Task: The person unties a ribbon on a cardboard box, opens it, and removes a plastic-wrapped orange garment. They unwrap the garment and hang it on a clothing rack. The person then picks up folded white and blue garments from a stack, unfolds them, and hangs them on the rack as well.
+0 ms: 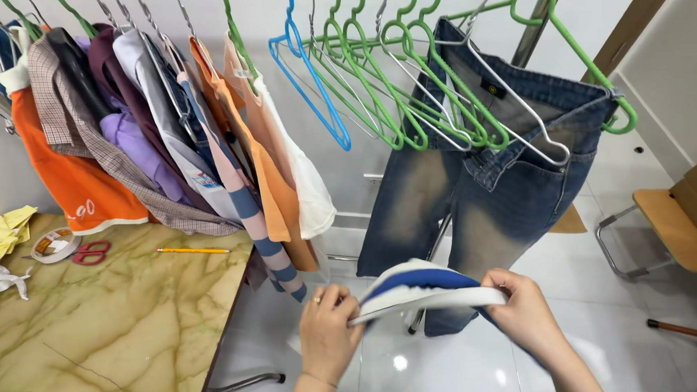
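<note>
Blue-and-white garment held below the jeans

Left hand (pixel 328 330) and right hand (pixel 526 314) each pinch an end of the folded garment (pixel 423 291), keeping it taut under the hanging jeans (pixel 481 190).

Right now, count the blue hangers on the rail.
1. The blue hanger hangs between the white top and the green hangers, above the left hand that grips the cloth. Others may be hidden under the hung clothes.
</note>
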